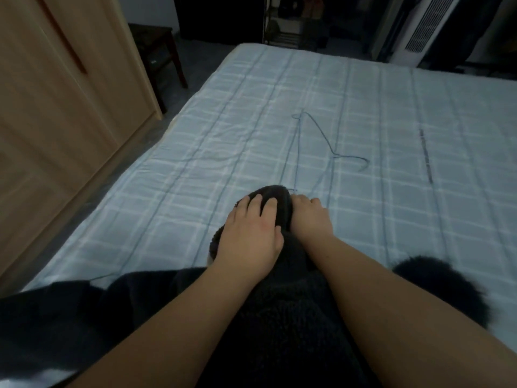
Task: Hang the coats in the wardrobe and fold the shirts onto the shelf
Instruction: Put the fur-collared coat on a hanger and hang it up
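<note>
A dark fleecy coat [279, 317] lies on the bed in front of me, its top end bunched toward the middle. My left hand [251, 233] presses on the bunched top with fingers spread over the fabric. My right hand [307, 217] grips the same end from the right, fingers curled into the cloth. A thin blue wire hanger [316, 138] lies flat on the sheet just beyond the coat, one corner reaching my right hand. The wooden wardrobe [56, 107] stands at the left with its door closed.
The bed [195, 163] has a pale blue checked sheet. A dark thin stick-like object [425, 155] lies on it at the right. A dark wooden stool [159, 51] stands past the wardrobe. A white appliance [425, 29] and dark hanging clothes are at the far right.
</note>
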